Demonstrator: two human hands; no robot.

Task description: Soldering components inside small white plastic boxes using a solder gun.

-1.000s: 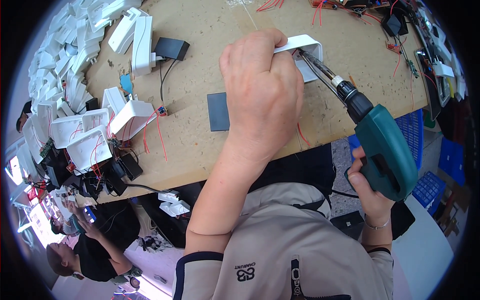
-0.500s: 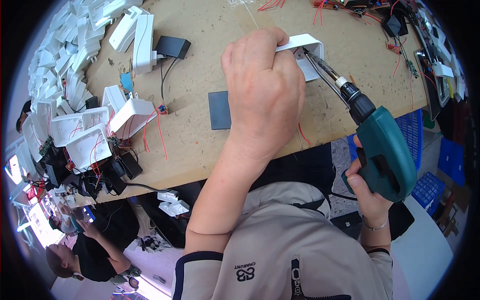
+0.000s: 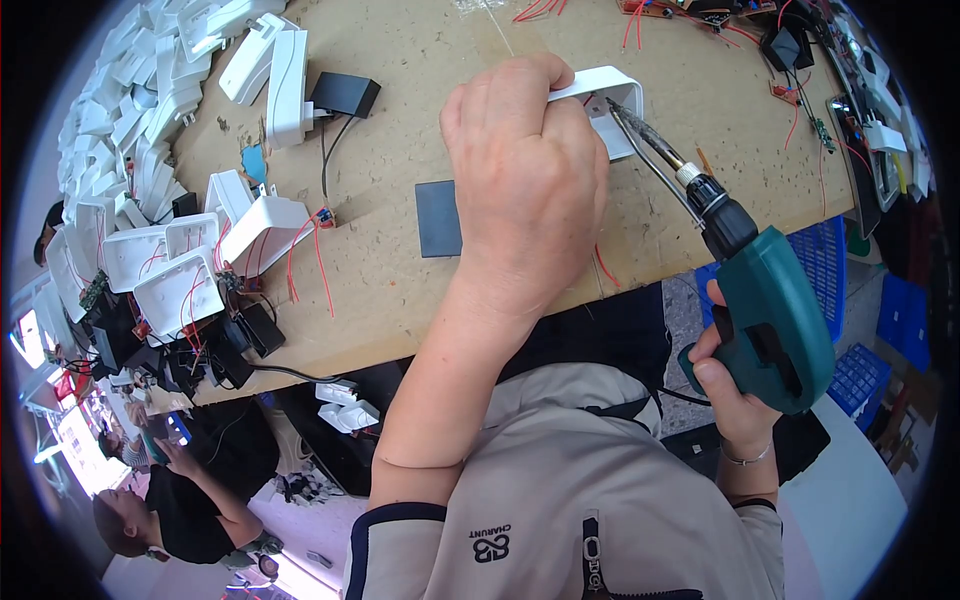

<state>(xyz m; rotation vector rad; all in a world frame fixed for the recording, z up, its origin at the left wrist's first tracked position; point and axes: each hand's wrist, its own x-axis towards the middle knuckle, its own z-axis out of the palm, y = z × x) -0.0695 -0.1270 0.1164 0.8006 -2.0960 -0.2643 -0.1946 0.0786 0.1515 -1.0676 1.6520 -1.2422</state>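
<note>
Holding white case in left grip, closed over its left part; positioned over bench, mouth turned rightward. Unable to tell exact fingertip placement, hidden behind the back of the hand. Holding green soldering gun in right grip, wrapped around the handle just off the near edge. Tip pointed into the case mouth; unable to tell contact with the inside.

Obstructions: left side of case masked by left grip. Seen just left of the wrist: flat black box, right side covered. Seen emerging right of the wrist: loose red wire.

Surroundings: noted toward the left, 2 white housings beside black block with dark cable. Noted at far left, heaped white shells; below these, open trays with red wires, crowded against black boxes. Noted at upper right, small circuit board with trailing red wire. Seen beyond the right edge: blue crate. Seen at lower left: co-worker in black top.
</note>
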